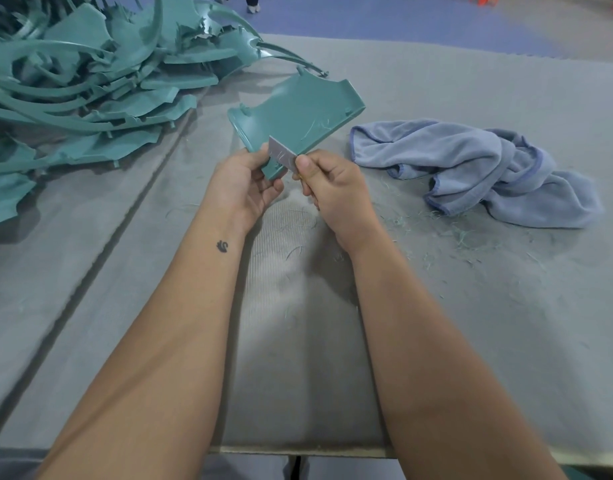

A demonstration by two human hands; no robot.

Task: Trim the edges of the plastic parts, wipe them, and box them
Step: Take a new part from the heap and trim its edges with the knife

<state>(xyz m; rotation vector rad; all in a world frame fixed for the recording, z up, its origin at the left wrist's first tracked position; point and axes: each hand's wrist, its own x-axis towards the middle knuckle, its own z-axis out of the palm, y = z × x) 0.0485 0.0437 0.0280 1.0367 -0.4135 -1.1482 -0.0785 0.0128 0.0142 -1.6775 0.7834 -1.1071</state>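
Note:
A teal plastic part (298, 109) with a raised rim is held up over the table at the centre. My left hand (244, 190) grips its near corner from below. My right hand (333, 188) pinches a grey knife blade (281, 154), whose flat side lies against the part's near edge. Thin teal shavings cling to the blade and the part's face.
A big heap of teal plastic parts (90, 81) fills the far left of the grey padded table (471, 323). A crumpled blue cloth (478, 168) lies to the right. Teal shavings (454, 233) litter the pad. A person's feet (253, 6) show beyond the table.

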